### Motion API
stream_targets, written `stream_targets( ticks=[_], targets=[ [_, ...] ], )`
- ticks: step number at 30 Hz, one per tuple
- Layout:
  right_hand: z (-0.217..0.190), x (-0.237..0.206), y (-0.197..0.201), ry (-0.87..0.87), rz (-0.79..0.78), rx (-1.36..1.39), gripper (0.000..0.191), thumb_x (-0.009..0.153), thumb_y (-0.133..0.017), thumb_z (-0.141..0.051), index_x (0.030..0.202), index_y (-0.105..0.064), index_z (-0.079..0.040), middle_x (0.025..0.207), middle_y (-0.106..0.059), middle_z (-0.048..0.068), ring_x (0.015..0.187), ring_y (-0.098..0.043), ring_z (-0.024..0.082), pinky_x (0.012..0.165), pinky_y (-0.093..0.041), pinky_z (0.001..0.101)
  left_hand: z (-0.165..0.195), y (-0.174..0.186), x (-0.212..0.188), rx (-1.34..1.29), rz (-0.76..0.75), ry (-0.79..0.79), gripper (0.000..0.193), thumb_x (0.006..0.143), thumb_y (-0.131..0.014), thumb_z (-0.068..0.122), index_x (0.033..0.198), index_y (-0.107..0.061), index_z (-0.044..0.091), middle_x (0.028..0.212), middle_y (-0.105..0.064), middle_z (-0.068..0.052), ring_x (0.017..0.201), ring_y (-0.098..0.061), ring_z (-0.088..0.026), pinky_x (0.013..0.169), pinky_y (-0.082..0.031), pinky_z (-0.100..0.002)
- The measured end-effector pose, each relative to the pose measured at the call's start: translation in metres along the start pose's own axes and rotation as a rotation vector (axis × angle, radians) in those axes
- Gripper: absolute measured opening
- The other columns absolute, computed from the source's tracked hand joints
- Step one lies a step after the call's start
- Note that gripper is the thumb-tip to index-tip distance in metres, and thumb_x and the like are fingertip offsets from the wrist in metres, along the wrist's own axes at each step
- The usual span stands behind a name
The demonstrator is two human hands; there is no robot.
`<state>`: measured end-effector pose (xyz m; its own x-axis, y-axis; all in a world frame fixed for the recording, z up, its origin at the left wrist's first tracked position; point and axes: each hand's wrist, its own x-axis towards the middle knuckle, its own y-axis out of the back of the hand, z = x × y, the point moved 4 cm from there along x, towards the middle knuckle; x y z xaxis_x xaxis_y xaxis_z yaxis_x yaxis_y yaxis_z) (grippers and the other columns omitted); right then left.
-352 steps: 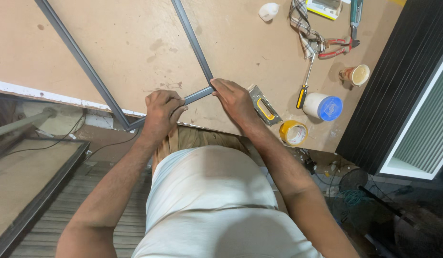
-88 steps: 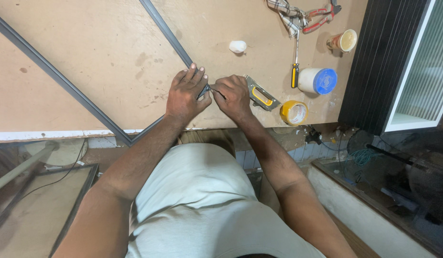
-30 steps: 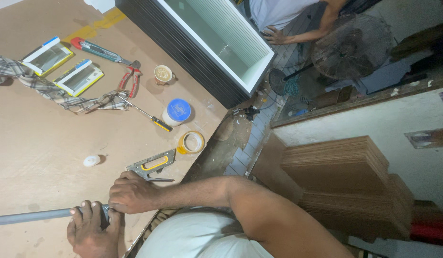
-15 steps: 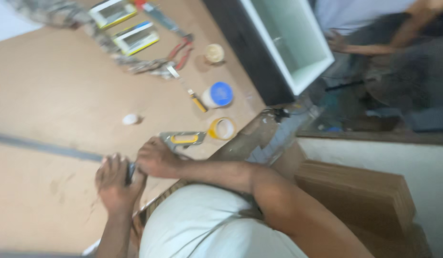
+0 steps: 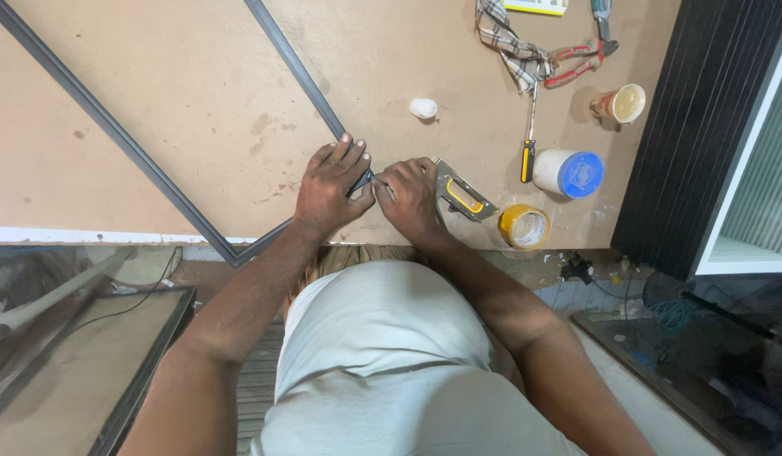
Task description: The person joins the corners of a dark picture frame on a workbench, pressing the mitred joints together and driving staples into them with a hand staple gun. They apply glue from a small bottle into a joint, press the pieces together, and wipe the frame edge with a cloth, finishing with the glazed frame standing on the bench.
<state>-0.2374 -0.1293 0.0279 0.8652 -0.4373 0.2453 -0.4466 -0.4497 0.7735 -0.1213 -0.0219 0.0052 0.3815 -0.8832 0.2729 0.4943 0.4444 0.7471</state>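
Two hands at near edge of brown worktop [image 5: 154,169]. L hand [image 5: 330,187] pressed flat, fingers spread, on corner of dark metal frame [image 5: 112,135]; frame strips run up-left & up across top. R hand [image 5: 410,196] closed on small item at same corner, can't tell what. Staple gun [image 5: 460,192] touching R hand. Tape roll [image 5: 526,226] near. Farther: screwdriver [image 5: 528,148], blue-lid tub [image 5: 569,174], white lump [image 5: 423,108], cup [image 5: 620,104], red pliers [image 5: 576,63], checked cloth [image 5: 505,38].

To the right lie a yellow tape roll [image 5: 525,226], a blue-lidded white tub [image 5: 569,172] and a screwdriver [image 5: 529,145]; farther off, red pliers [image 5: 574,66], a checked cloth [image 5: 507,42] and a cup [image 5: 622,104].
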Motion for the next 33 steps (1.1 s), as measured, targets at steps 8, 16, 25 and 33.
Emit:
stream_targets(
  ticks=[8, 16, 25, 33],
  targets=[
    [0.0022, -0.0033, -0.0032, -0.01, 0.005, -0.007, 0.012, 0.085, -0.079, -0.01, 0.091, -0.069, -0.011, 0.092, -0.066, 0.002, 0.093, -0.062, 0.023, 0.097, -0.038, 0.0459, -0.0042, -0.0054, -0.0024, 0.03, -0.039, 0.013, 0.038, 0.084, -0.079, 0.018, 0.118, -0.076, 0.004, 0.135, -0.071, -0.013, 0.137, -0.06, -0.027, 0.117, -0.043, -0.046],
    [0.0004, -0.0022, -0.0021, 0.004, 0.019, -0.014, 0.013, 0.084, -0.079, -0.009, 0.091, -0.068, -0.011, 0.093, -0.066, 0.002, 0.092, -0.063, 0.023, 0.097, -0.039, 0.0461, -0.0052, -0.0076, -0.0035, 0.028, -0.045, 0.017, 0.037, 0.084, -0.079, 0.018, 0.119, -0.076, 0.004, 0.134, -0.071, -0.013, 0.137, -0.059, -0.026, 0.117, -0.043, -0.046],
    [-0.0023, 0.0002, -0.0016, 0.009, 0.012, -0.014, 0.013, 0.084, -0.079, -0.008, 0.091, -0.068, -0.01, 0.093, -0.067, 0.002, 0.093, -0.063, 0.023, 0.096, -0.039, 0.0462, -0.0057, -0.0049, -0.0033, 0.022, -0.047, 0.016, 0.037, 0.085, -0.079, 0.018, 0.119, -0.076, 0.004, 0.134, -0.071, -0.013, 0.138, -0.059, -0.027, 0.117, -0.043, -0.046],
    [-0.0023, -0.0003, -0.0022, 0.008, 0.01, -0.024, 0.013, 0.084, -0.078, -0.008, 0.092, -0.068, -0.01, 0.093, -0.067, 0.002, 0.092, -0.062, 0.023, 0.097, -0.039, 0.0462, -0.0062, -0.0079, -0.0041, 0.065, -0.082, 0.023, 0.035, 0.088, -0.078, 0.02, 0.12, -0.075, 0.005, 0.136, -0.07, -0.011, 0.139, -0.056, -0.024, 0.119, -0.041, -0.046]
  ],
)
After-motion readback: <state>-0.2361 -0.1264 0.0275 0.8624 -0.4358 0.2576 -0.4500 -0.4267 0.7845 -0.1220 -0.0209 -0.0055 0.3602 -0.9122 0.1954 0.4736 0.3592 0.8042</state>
